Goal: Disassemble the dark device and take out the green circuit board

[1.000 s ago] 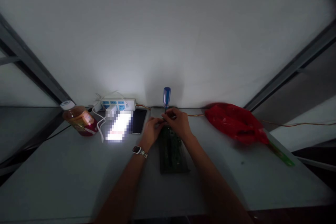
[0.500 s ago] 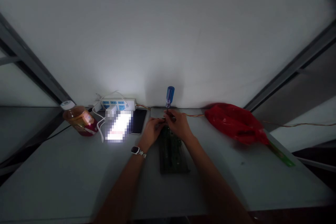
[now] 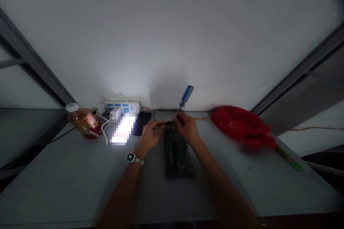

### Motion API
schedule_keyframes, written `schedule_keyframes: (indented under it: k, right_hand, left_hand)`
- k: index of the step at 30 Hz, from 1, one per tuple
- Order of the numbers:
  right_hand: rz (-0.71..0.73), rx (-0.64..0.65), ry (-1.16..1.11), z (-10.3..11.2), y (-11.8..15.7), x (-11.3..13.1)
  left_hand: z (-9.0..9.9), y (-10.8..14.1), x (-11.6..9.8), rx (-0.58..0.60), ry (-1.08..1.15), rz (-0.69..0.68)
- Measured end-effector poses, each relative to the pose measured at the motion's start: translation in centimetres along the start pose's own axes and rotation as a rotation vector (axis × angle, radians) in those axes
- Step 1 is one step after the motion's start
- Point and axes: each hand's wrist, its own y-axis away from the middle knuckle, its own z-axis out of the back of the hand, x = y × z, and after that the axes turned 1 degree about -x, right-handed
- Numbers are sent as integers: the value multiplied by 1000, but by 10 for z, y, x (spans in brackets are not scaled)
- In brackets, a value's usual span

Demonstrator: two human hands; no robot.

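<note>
A green circuit board (image 3: 176, 155) lies lengthwise on the table in front of me. Over its far end, my right hand (image 3: 186, 127) is closed around the shaft of a screwdriver (image 3: 187, 94), whose blue handle sticks up and leans to the right. Its tip is hidden by my fingers. On the left, my left hand (image 3: 151, 134) has its thumb and fingertips pinched at a small dark, thin piece (image 3: 168, 122) by the board's far edge. What that piece is I cannot make out. A watch (image 3: 131, 157) sits on my left wrist.
A dark phone (image 3: 142, 124) and a bright blurred screen (image 3: 123, 128) lie left of my hands. Behind them is a power strip (image 3: 137, 106) with white cables. A bottle (image 3: 85, 123) stands further left. A red plastic bag (image 3: 236, 123) lies on the right, near the wall.
The screwdriver has tilted from nearly upright to leaning right. My left hand has drawn back left, away from my right hand, uncovering more of the board's far end.
</note>
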Motion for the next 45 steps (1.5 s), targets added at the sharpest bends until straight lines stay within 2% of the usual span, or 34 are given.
schedule_keyframes:
  k: [4, 8, 13, 22, 29, 41, 45]
  right_hand:
    - [-173, -36, -377, 4, 19, -3]
    - [-279, -140, -682, 8, 41, -12]
    - [-393, -215, -849, 8, 53, -21]
    - [-405, -205, -883, 2, 56, -18]
    - [-417, -250, -922, 0, 57, -19]
    - [-463, -211, -1080, -2, 59, -8]
    - [-477, -213, -1109, -2, 58, -6]
  left_hand:
    - [11, 10, -4, 53, 10, 44]
    - [14, 22, -6, 200, 37, 67]
    - [9, 27, -5, 264, 128, 133]
    - [-3, 28, -1, 182, 201, 143]
    - [-9, 27, -10, 88, 331, 237]
    - [-23, 26, -8, -32, 625, 456]
    - [-24, 26, -10, -80, 721, 484]
